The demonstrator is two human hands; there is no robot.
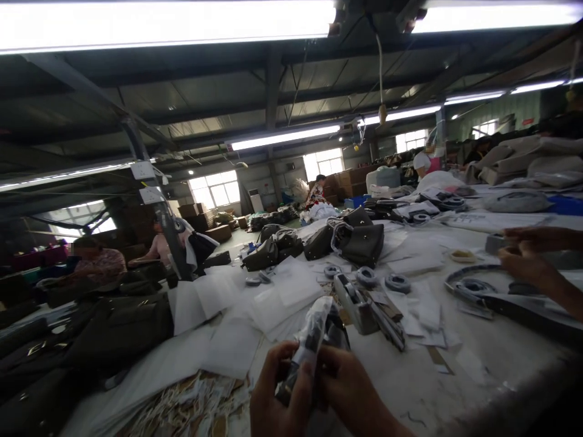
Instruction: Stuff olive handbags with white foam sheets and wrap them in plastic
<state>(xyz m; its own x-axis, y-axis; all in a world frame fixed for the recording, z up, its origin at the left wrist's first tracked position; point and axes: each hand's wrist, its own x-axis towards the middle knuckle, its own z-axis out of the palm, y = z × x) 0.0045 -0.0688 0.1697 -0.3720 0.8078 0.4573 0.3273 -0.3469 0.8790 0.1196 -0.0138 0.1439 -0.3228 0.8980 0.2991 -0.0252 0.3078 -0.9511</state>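
At the bottom centre, my left hand [276, 388] has its fingers wrapped around a dark folded strap [336, 325] partly covered in a whitish translucent wrap [315, 325]. My right hand [348, 385] grips the same bundle from the other side, its fingertips partly hidden behind it. Just beyond the bundle stands a grey tape dispenser [356, 303] on the white table [396, 376]. Grey coiled rolls [398, 283] lie behind it. Left of the bundle are spread thin white sheets [232, 352].
Dark handbags [364, 243] stand across the table, and more dark bags [122, 331] lie at the left. A co-worker's hands [532, 258] work at the right over a dark strap [528, 309]. Paper scraps and strings [195, 403] lie at the front. Other people sit farther back.
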